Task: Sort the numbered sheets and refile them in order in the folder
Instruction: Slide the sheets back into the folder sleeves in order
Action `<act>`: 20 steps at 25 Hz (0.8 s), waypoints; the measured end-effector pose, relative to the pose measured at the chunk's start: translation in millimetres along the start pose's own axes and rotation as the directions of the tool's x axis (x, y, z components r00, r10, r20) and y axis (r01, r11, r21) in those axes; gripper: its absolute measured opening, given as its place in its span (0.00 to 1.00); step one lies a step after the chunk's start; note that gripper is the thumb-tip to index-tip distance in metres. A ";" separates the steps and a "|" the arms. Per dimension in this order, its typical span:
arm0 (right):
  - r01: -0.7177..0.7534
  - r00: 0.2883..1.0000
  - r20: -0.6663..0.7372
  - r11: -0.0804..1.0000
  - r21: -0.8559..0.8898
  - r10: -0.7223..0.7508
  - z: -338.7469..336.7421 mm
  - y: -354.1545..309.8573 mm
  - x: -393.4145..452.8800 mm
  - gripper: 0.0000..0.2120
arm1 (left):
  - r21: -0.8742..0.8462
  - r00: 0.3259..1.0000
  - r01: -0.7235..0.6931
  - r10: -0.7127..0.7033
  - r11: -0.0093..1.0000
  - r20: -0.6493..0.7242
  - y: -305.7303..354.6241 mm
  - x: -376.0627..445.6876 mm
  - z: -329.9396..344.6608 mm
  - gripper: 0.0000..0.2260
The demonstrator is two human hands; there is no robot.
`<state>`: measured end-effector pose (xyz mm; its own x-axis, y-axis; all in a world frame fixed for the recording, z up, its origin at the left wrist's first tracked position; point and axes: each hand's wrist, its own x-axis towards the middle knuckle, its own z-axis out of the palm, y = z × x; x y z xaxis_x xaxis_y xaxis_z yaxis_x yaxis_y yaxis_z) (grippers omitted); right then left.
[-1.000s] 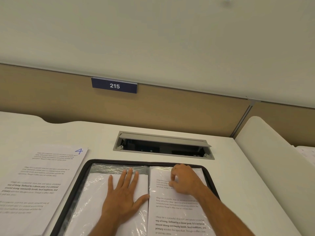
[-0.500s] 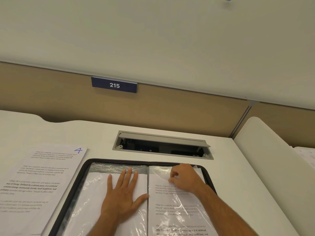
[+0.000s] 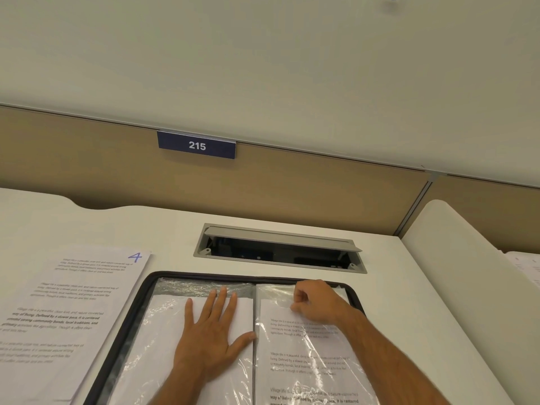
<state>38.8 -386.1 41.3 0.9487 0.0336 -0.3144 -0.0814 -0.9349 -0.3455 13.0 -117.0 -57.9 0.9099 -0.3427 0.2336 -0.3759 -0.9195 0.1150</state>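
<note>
An open black-edged folder (image 3: pixel 146 290) lies on the desk in front of me, with clear plastic sleeves on both sides. My left hand (image 3: pixel 210 331) lies flat with straight fingers on the left sleeve page (image 3: pixel 146 355). My right hand (image 3: pixel 317 302) has curled fingers at the top of the printed sheet (image 3: pixel 304 361) that sits inside the right sleeve; it seems to pinch the sheet's top edge. To the left of the folder lies a pile of printed sheets (image 3: pixel 64 311), the top one marked with a blue 4.
A grey cable hatch (image 3: pixel 280 247) is set into the desk just beyond the folder. A beige partition with a blue 215 sign (image 3: pixel 197 145) closes the back. A white divider (image 3: pixel 467 282) rises at the right, with more paper (image 3: pixel 526 267) beyond it.
The printed sheet in the right sleeve has slid down toward me, its top edge now lower, with my right hand following it. My left hand has stayed flat in place.
</note>
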 end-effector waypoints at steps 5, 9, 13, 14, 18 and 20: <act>-0.003 1.000 0.002 1.000 -0.012 0.003 -1.9 0.0 -1.4 0.05 | 0.001 1.000 0.002 -0.002 1.000 0.021 0.1 0.5 -0.8 0.37; 0.001 1.000 0.016 0.999 -0.042 0.000 -3.8 -2.1 -3.4 0.09 | -0.005 0.999 0.004 -0.004 1.000 0.042 0.2 0.0 -2.2 0.38; -0.067 0.998 -0.004 0.966 -0.250 0.068 -9.7 2.1 -5.5 0.19 | -0.012 0.997 0.009 -0.009 1.000 0.072 0.5 0.2 -4.1 0.38; -0.093 0.996 -0.014 0.949 -0.302 0.093 -13.2 5.2 -5.7 0.20 | -0.013 0.997 0.011 -0.010 1.000 0.075 0.3 0.1 -3.9 0.38; -0.182 0.983 -0.073 0.935 -0.304 0.167 -28.5 25.4 -7.1 0.24 | -0.012 0.997 0.010 -0.009 1.000 0.081 0.1 -0.1 -3.6 0.38; -0.205 0.974 -0.120 0.973 -0.102 0.192 -32.4 38.8 -10.3 0.23 | -0.013 0.996 0.012 -0.010 1.000 0.087 0.4 0.5 -4.4 0.38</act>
<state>35.7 -434.2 59.8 0.9450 -0.1896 -0.2666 -0.2424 -0.9531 -0.1814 12.6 -116.7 -53.5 0.9256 -0.3485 0.1478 -0.3676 -0.9208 0.1303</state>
